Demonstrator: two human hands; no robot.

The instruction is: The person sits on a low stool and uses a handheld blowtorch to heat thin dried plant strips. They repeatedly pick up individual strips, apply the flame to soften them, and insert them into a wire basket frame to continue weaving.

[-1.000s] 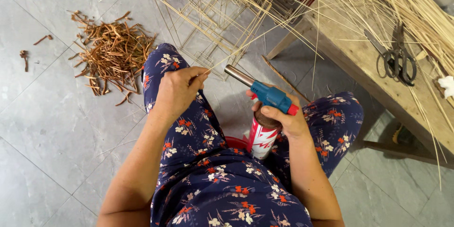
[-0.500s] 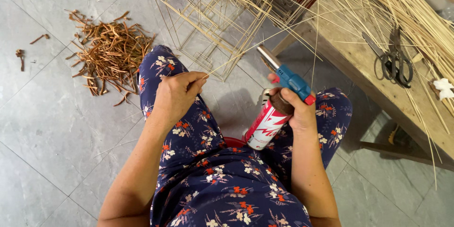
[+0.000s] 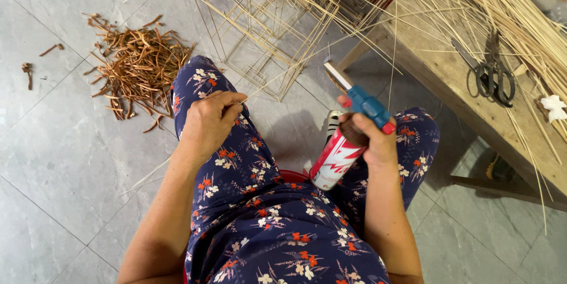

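My right hand (image 3: 378, 145) grips a gas torch: a red and white can (image 3: 333, 160) with a blue burner head (image 3: 366, 105) and a metal nozzle pointing up and left. My left hand (image 3: 209, 121) rests on my left knee and pinches a thin bamboo strip (image 3: 277, 80) that runs up to the right, toward the nozzle. I sit in floral dark-blue trousers (image 3: 260, 201) over a grey tiled floor.
A frame of thin bamboo sticks (image 3: 266, 30) lies on the floor ahead. A pile of brown shavings (image 3: 139, 65) is at the left. At the right stands a wooden bench (image 3: 449, 77) with scissors (image 3: 490, 74) and a bundle of bamboo strips (image 3: 508, 12).
My right hand has tilted the torch, swinging its nozzle from pointing left to up and left, and shifted right. My left hand stays on the knee with the strip.
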